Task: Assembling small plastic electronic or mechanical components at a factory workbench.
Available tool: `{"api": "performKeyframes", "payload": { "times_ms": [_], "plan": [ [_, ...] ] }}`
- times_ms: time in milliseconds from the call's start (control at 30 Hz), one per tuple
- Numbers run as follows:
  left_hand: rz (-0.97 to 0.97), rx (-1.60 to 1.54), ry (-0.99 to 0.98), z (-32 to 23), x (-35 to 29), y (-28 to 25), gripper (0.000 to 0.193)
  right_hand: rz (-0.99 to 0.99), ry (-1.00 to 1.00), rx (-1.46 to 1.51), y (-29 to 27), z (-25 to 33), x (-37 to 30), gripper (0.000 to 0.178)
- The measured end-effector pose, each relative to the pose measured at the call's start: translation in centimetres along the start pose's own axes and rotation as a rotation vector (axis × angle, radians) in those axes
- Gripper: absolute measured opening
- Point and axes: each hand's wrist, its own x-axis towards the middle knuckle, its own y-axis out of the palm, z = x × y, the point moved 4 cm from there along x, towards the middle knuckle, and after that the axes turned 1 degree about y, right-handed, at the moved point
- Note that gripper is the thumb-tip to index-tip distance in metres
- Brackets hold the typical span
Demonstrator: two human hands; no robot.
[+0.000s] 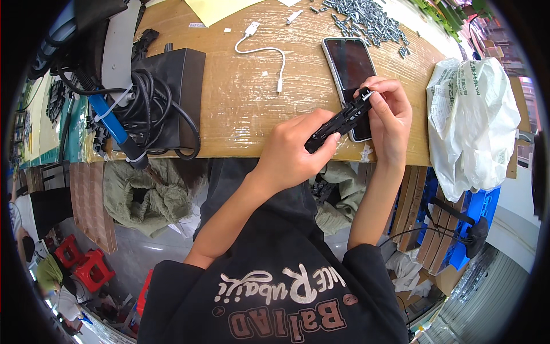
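A long black plastic part point(342, 119) with small white print is held slantwise above the table's front edge. My left hand point(301, 146) is wrapped round its lower end. At the upper end, the thumb and fingers of my right hand point(391, 114) pinch the tip, where a small pale metal-looking piece point(368, 96) shows. Whether that piece is fixed to the black part I cannot tell. Just behind my hands a smartphone point(350, 66) with a dark screen lies on the table, its lower part partly covered by my right hand.
Many small grey metal pieces point(369, 23) are heaped at the back of the wooden table point(229, 114). A short white cable point(269, 50) lies left of the phone. At the left stand a black box point(189, 86), coiled black cables and a blue-handled tool point(109, 121). A white plastic bag point(470, 126) hangs at the right edge.
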Motion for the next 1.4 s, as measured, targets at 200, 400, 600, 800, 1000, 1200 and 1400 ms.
{"api": "performKeyframes", "payload": {
  "times_ms": [200,400,600,800,1000,1200,1400],
  "plan": [
    [-0.014,-0.009,0.005,0.1,-0.1,0.1,0.018,0.004,-0.001,0.019,0.0,0.2,-0.1,0.007],
    [0.002,0.001,-0.012,0.0,0.0,0.0,0.016,-0.001,0.051,0.092,0.0,0.1,0.0,0.008],
    [0.008,-0.027,-0.039,0.0,0.2,0.0,0.015,0.081,0.077,-0.150,-0.5,0.9,0.4,0.010],
    [-0.043,-0.003,0.042,0.2,-0.1,0.1,0.015,0.094,0.149,-0.351,0.1,2.4,1.0,0.009],
    [-0.101,0.000,0.142,-0.2,-0.6,-0.2,0.017,0.009,0.121,-0.432,1.4,3.6,-0.5,0.009],
    [0.070,-0.141,0.015,-1.6,-5.1,-1.8,0.026,0.069,0.188,-0.469,4.3,4.6,-3.5,0.009],
    [0.500,-1.711,-0.753,1.4,-11.3,-3.0,0.034,0.524,0.052,0.040,10.2,1.7,-6.9,0.007]
  ]
}}
